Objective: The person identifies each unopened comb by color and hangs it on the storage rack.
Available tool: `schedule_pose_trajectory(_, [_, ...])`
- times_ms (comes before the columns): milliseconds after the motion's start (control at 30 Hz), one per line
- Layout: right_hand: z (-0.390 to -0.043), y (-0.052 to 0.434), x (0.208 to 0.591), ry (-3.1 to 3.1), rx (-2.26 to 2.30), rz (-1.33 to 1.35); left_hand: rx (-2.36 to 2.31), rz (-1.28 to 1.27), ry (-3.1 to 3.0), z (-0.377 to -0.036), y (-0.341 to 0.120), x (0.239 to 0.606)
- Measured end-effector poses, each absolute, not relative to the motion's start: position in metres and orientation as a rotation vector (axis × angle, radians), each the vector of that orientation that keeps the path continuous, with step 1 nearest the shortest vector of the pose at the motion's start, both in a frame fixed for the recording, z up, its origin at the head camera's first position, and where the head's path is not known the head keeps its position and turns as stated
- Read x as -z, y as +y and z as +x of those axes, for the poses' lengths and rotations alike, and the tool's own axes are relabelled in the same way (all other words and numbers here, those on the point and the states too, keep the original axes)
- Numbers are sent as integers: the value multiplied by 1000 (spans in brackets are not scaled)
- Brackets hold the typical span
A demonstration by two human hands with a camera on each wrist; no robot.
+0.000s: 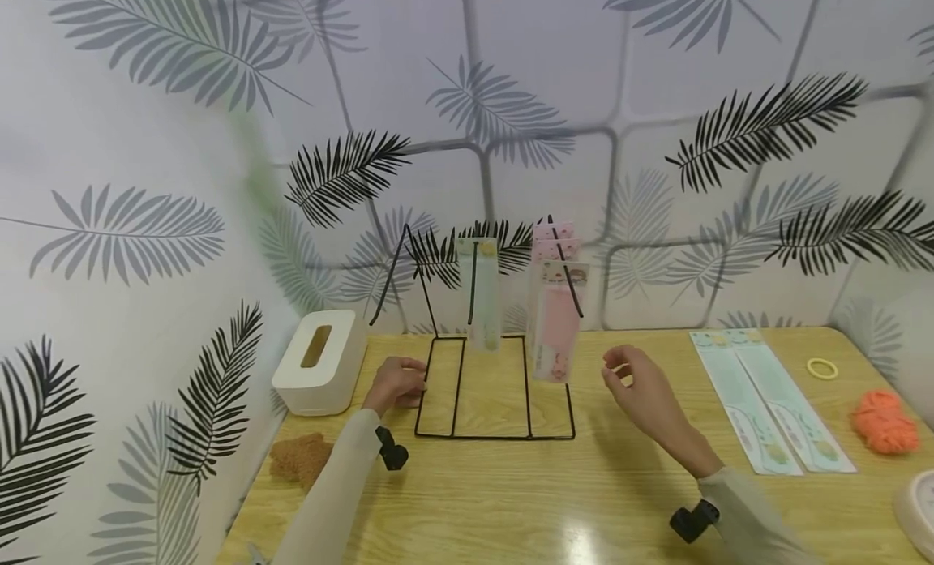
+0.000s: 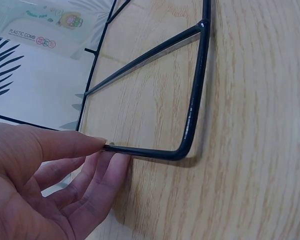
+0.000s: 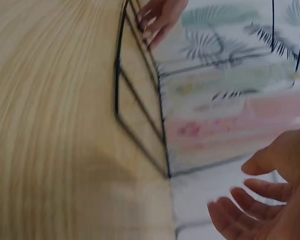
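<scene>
The left hand (image 1: 397,383) pinches the black wire display rack (image 1: 496,438) on the table (image 1: 511,500) while the right hand (image 1: 645,391), loosely curved and empty, hovers alongside; hanging seems underway, next probably calling for the pale-green packets (image 1: 744,403) lying rightward.

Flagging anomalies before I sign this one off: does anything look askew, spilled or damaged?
Nothing stands out: the black rack stands upright, pink packets and pale green packaging hang on it, and the left hand pinches its lower frame. No spill or damage shows.
</scene>
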State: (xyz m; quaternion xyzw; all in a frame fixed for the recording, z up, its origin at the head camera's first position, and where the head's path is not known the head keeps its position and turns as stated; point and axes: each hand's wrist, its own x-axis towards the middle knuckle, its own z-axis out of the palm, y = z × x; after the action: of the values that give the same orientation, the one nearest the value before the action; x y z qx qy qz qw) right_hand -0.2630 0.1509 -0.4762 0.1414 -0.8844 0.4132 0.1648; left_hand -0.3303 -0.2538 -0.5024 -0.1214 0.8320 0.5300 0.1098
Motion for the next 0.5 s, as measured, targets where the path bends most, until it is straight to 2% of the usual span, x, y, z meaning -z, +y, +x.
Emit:
schedule_pose_trajectory(267, [-284, 240, 496, -2796, -835, -3, -1544, -374, 2466, -332, -251, 505])
schedule_pose_trajectory(500, [-298, 308, 502, -3131, -833, -368, -1571, -345, 2451, -333, -254, 507])
